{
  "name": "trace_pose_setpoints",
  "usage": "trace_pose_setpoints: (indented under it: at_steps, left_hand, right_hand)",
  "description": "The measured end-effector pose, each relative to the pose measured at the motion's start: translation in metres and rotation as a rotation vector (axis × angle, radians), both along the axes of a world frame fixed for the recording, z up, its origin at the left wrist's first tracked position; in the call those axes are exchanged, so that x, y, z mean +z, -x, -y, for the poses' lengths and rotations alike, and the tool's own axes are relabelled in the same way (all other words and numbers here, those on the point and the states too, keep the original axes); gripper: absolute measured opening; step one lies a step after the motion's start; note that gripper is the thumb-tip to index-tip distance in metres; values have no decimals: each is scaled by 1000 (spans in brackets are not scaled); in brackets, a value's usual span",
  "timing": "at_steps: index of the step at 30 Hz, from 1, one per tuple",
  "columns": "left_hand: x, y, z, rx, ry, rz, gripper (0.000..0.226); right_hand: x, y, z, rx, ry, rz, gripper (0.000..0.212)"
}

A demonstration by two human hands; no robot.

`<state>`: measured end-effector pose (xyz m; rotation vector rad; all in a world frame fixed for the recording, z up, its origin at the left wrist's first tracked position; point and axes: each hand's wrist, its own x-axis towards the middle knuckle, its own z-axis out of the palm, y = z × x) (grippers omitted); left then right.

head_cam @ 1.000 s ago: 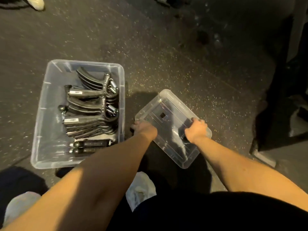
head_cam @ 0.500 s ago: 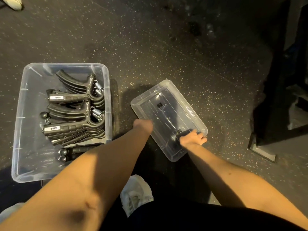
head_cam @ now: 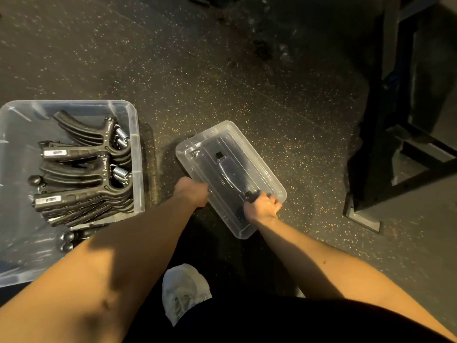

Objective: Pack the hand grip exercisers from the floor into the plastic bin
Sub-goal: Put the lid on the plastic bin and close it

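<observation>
From the head view, the clear bin (head_cam: 138, 154) sits on the speckled floor (head_cam: 222, 70), and the black exercisers (head_cam: 81, 174) lie inside it. They are stacked on their sides along its right wall, springs toward that wall. None of them is in either hand.

Both hands are to the right of the bin, on a clear lid (head_cam: 247, 144) that lies at an angle on the floor, apart from the bin. The left hand (head_cam: 191, 194) is the one closer to the bin and grips the lid's long left edge, fingers curled at the rim. The right hand (head_cam: 263, 207) is farther from the bin and wraps its fingers round the near end of the lid's black handle (head_cam: 230, 172).

Two exercisers carry a pale label (head_cam: 55, 152) on the grip. The print on them is too blurred to read. No other writing can be made out.

Nearer the person than the bin, below the lid, a white shoe (head_cam: 184, 290) shows between the forearms. Far to the right of the bin stands a dark metal frame (head_cam: 385, 120).
</observation>
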<state>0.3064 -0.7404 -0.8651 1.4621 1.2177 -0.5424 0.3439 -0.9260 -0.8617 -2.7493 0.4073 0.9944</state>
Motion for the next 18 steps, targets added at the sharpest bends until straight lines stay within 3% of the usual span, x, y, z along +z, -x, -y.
trace_pose_setpoints:
  at_steps: [2,6,9,13,18]
  left_hand:
    - [22,-5,3,65,93,92,16]
    - [63,-18,6,32,104,224,19]
    - [103,-23,5,84,92,303,26]
    - [158,-23,-12,38,-126,364,29]
    - [216,-20,-46,28,-193,493,33]
  right_hand:
    - [16,1,-10,-44,-69,29,61]
    - [58,-1,-33,-42,-274,77,94]
    - [113,0,-51,135,-390,100,72]
    - [177,-1,-68,295,-551,121,31]
    - [238,-4,-89,542,-558,175,46]
